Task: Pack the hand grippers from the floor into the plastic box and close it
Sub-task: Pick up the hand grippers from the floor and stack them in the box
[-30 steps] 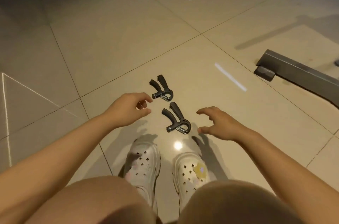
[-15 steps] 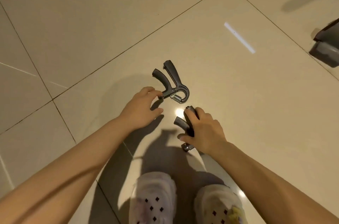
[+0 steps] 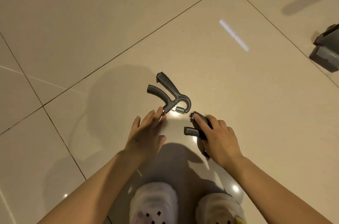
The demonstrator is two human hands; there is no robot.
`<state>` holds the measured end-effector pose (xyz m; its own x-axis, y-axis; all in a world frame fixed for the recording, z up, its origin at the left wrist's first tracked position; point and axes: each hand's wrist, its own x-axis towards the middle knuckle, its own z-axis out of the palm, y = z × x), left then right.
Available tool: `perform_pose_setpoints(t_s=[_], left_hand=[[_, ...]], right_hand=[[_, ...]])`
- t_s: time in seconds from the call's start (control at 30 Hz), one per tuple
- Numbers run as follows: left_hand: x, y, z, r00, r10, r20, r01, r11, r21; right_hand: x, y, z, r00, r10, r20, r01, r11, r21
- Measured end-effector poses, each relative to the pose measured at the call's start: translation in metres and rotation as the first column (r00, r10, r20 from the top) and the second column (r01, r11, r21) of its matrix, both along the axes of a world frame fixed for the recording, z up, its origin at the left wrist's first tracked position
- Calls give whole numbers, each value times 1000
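A dark grey plastic hand gripper with a steel coil spring [image 3: 169, 93] lay flat on the glossy beige tiled floor [image 3: 91, 22], its two curved handles pointing toward ten o'clock and its looped head with the spring toward four o'clock. The left hand [image 3: 146, 133] reached in from six o'clock of that gripper, fingers straight and slightly spread, holding nothing; the fingertips [image 3: 160, 112] met the lower end of the shorter handle, just at seven o'clock of the spring. A second dark grey plastic hand gripper [image 3: 197, 128] sat at about five o'clock of the first, close beside it but not touching. The right hand [image 3: 219, 138] was curled over this second gripper, the index finger laid along its upper handle and the other fingers wrapped down round the body; the two handle ends stuck out of the hand toward ten o'clock, and the head was hidden beneath the palm. Whether it was lifted off the tiles could not be told. At six o'clock of the hands stood the toes of two white perforated clog shoes [image 3: 154, 203]. Far off at three o'clock, the end of a grey metal bar [image 3: 325, 55] rested on the floor.
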<state>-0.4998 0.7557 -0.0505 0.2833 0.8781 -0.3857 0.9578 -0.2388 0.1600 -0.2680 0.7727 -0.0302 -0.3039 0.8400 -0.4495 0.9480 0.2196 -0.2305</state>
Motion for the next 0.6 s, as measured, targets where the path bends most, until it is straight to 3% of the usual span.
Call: perform_pose_setpoints(t_s=[0.3, 0.43, 0.53, 0.6], left_hand=[[12, -52, -1, 999, -24, 23, 24, 999, 24], [21, -70, 2, 978, 11, 208, -2, 999, -44], [21, -51, 11, 948, -151, 279, 108, 980, 166], [11, -30, 10, 967, -55, 250, -3, 974, 224]], right_hand=[[17, -13, -1, 993, -96, 66, 98, 995, -26], [24, -15, -3, 985, -156, 75, 159, 987, -37], [25, -16, -3, 984, -162, 79, 165, 986, -34], [25, -16, -3, 985, -150, 89, 154, 987, -40]])
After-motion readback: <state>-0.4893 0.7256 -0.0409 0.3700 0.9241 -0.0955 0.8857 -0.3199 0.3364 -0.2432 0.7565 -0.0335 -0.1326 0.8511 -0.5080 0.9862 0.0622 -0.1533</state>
